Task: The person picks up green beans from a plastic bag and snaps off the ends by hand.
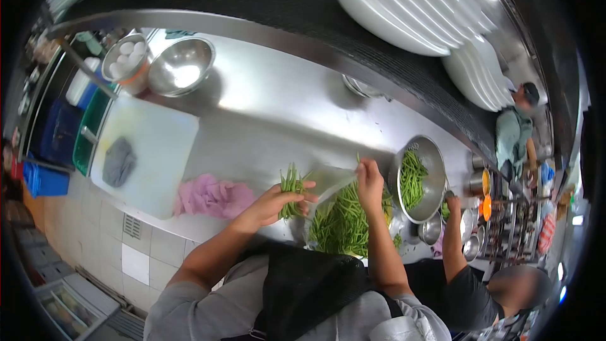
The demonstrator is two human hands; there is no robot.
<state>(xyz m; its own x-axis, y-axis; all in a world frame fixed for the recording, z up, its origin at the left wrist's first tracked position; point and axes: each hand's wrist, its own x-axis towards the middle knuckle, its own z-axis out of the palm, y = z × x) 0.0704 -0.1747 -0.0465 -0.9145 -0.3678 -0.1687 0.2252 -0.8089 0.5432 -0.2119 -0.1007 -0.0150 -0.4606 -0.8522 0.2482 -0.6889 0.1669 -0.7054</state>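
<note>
My left hand (282, 204) is wrapped round a bunch of green beans (291, 184), whose ends stick out above and below the fingers. My right hand (371, 180) is closed in a pinch, and a single green bean tip (358, 157) pokes up from it. Between and below both hands lies a clear plastic bag (331, 180) with a big heap of green beans (344, 221). To the right of my right hand, a large steel bowl (432, 180) holds more green beans (413, 180).
A crumpled pink cloth (214, 196) lies left of my left hand, beside a white cutting board (148, 151) with a grey cloth (120, 162). Steel bowl (182, 66) and egg bucket (128, 63) stand behind. A shelf (265, 31) with white plates overhangs. A co-worker's hand (452, 203) works at right.
</note>
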